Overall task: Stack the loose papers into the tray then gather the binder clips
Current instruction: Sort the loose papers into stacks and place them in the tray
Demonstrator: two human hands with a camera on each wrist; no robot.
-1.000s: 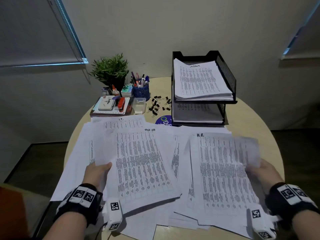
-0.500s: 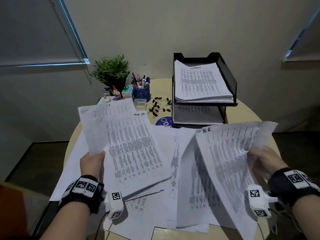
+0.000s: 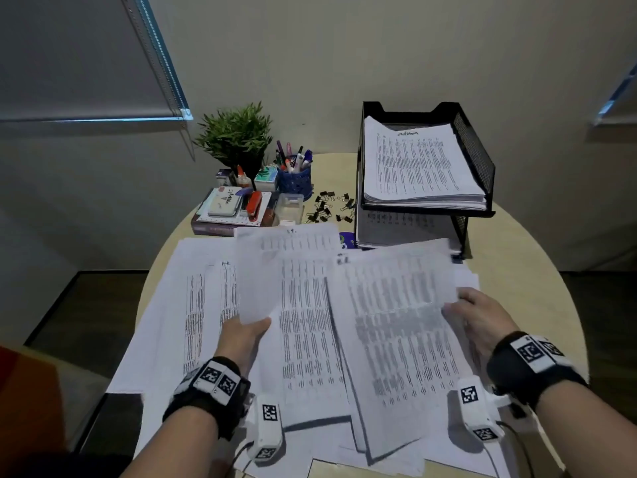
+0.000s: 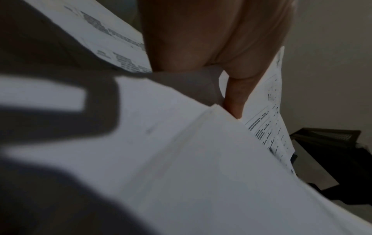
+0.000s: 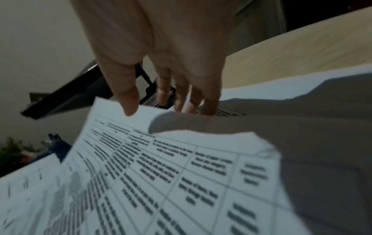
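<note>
Printed loose papers (image 3: 193, 305) lie spread over the round table (image 3: 517, 263). My left hand (image 3: 256, 326) pinches the left edge of a raised sheaf (image 3: 303, 305); in the left wrist view its thumb (image 4: 235, 95) presses on that paper. My right hand (image 3: 458, 305) grips the right edge of another sheet (image 3: 396, 322), which overlaps the left sheaf. In the right wrist view the thumb (image 5: 128, 101) lies on top and the fingers (image 5: 181, 98) go under. A black two-tier mesh tray (image 3: 477, 157) at the back right holds stacked papers (image 3: 413, 163). Several black binder clips (image 3: 325, 208) lie left of it.
At the back left stand a potted plant (image 3: 238, 139), a blue pen cup (image 3: 294, 181), a red stapler (image 3: 254, 205) on a book pile and a small clear box (image 3: 290, 208). Bare tabletop shows to the right of the papers. The table edge curves near both wrists.
Both hands have swung their lifted sheets inward and down. The left hand moved right, and the two bundles now overlap over the middle of the table.
</note>
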